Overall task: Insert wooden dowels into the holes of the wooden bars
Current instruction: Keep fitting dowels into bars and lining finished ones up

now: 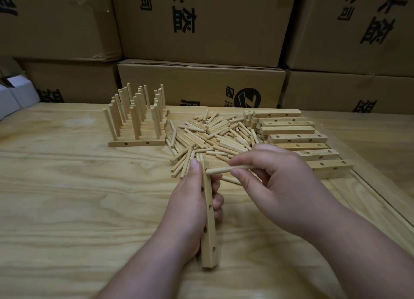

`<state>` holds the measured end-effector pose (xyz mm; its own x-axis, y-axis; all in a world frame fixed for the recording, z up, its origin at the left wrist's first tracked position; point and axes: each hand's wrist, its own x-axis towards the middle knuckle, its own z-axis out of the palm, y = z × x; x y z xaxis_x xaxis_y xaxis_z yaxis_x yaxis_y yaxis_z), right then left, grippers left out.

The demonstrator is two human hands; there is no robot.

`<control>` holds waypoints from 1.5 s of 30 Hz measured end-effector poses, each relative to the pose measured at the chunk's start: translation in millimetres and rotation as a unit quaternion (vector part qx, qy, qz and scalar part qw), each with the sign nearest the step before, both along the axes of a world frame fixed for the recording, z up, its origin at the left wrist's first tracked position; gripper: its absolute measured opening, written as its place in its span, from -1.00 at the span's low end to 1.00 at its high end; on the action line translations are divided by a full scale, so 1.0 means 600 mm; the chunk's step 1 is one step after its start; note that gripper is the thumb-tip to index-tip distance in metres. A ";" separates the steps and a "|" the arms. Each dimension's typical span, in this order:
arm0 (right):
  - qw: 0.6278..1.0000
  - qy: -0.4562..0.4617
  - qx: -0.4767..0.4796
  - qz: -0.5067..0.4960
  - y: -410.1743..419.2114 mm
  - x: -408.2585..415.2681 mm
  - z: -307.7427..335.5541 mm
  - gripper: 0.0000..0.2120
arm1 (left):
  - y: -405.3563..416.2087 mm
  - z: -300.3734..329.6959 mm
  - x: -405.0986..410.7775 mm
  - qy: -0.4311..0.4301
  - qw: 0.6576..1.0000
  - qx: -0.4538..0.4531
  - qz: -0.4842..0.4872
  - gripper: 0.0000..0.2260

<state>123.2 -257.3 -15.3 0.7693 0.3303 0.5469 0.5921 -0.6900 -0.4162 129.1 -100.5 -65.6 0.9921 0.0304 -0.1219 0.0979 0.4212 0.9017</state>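
**Seating the first dowel in a held bar**

Gripping the wooden bar (208, 218) in our left hand (190, 209), we are holding it on edge, pointing away from us above the table (67, 198), with its drilled face turned toward our right hand (275, 186). That hand is pinching 1 dowel (224, 170) between thumb and fingers, and the dowel's free end is meeting the bar at its farthest hole. We cannot tell whether the tip is already inside. 4 more holes are showing open along the bar.

We are judging the dowel to be light, stiff and smooth, so we are taking it near the back end and keeping it square to the face. The bar seems rigid and easy to hold around its middle.

The loose dowels (212, 137) are lying in a heap just beyond our hands, with empty bars (298, 139) stacked to the right and finished bars (136, 119) standing at the left.
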 end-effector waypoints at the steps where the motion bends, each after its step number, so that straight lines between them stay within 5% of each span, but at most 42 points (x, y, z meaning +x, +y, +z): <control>1: 1.000 0.000 0.000 0.000 0.000 -0.001 0.001 -0.85 | 0.000 0.000 0.000 0.002 1.000 0.003 -0.003 -0.51; 12: 0.997 0.061 -0.031 -0.025 -0.002 0.001 0.008 -0.85 | -0.002 0.003 -0.003 0.012 1.000 0.015 -0.019 -0.53; 23: 0.993 0.007 -0.105 -0.045 0.022 -0.015 0.012 -0.84 | -0.006 -0.008 -0.001 0.001 0.996 0.087 -0.018 -0.49; 30: 0.991 0.119 0.024 -0.051 0.011 0.000 -0.002 -0.91 | -0.005 -0.010 0.001 0.008 0.998 0.052 -0.027 -0.49; 37: 0.991 0.108 -0.006 -0.080 0.020 -0.005 0.002 -0.91 | -0.008 -0.016 0.003 0.000 0.995 0.096 -0.008 -0.48; 45: 0.971 0.200 0.059 -0.115 0.024 -0.004 0.006 -0.89 | -0.009 -0.020 0.005 -0.007 0.996 0.091 -0.010 -0.53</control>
<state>120.9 -243.2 -11.7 0.9740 0.0768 0.2131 0.2022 -0.7185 -0.6655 132.2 -105.8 -77.8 0.9943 0.0308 -0.1021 0.0913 0.2486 0.9643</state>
